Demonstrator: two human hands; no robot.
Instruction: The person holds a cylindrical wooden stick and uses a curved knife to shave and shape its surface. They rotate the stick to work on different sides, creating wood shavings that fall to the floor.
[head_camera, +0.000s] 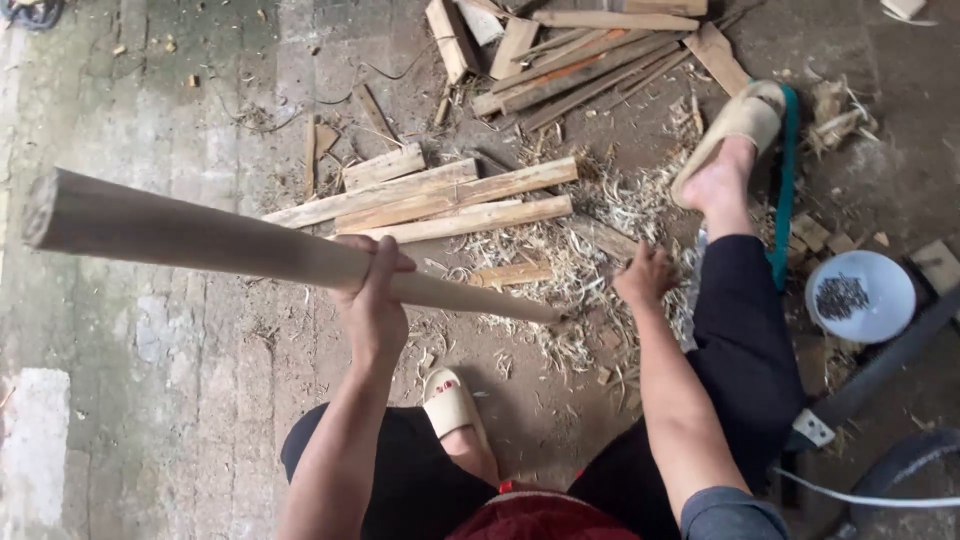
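Soft, even daylight — no hard shadows or glare. Slight wide-angle bend at edges; pic a bit soft w/ compression — details smeared.

place: woodworking yard | signs: split wood pieces, shavings on a bare concrete floor

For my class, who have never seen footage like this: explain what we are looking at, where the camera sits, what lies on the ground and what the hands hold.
There is one picture, from a camera worn on a person's head, looking down at their own arms and legs. The person sits low on a concrete floor. The left hand has its grip closed around a long, tapered wooden pole, whose thin end points down toward the wood shavings. The right hand is loosely closed above the shavings; whether it holds anything cannot be told. Split wooden planks lie ahead, and a white dish of small dark bits sits to the right. Both feet wear pale sandals.
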